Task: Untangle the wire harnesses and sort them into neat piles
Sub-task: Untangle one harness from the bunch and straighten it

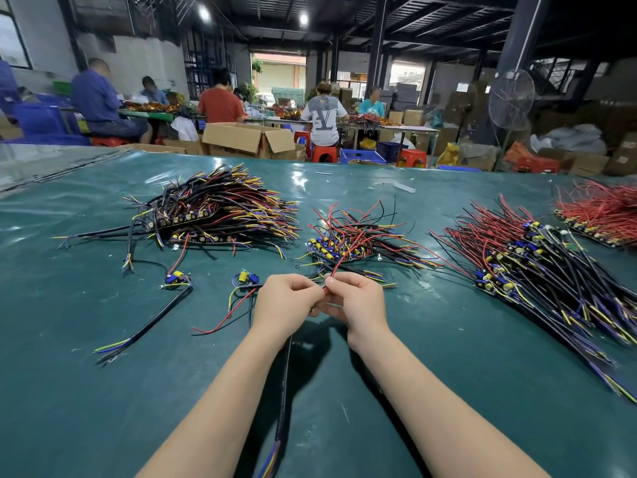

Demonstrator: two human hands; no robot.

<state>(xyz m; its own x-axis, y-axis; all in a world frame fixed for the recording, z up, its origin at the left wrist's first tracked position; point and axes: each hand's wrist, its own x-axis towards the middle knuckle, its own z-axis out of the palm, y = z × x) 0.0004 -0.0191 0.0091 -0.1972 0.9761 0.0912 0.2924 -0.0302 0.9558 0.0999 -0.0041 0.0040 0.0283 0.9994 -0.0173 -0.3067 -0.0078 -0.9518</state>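
Red wire [337,263] sits pinched between curled fingers [332,282] of left hand [287,305] and right hand [360,305]; pull it slowly, so nothing knots

- The grey and white T-shirt [323,115] on a sitting person's back had big letters that looked like "LV".
- The label on a brown cardboard box [622,158] was too small to read.

Sorted wire harnesses [220,212] in separate piles.

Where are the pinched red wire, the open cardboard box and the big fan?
red wire [337,265]: head view, just above the pinch.
cardboard box [231,138]: head view, front wall.
fan [511,98]: head view, centre of guard.
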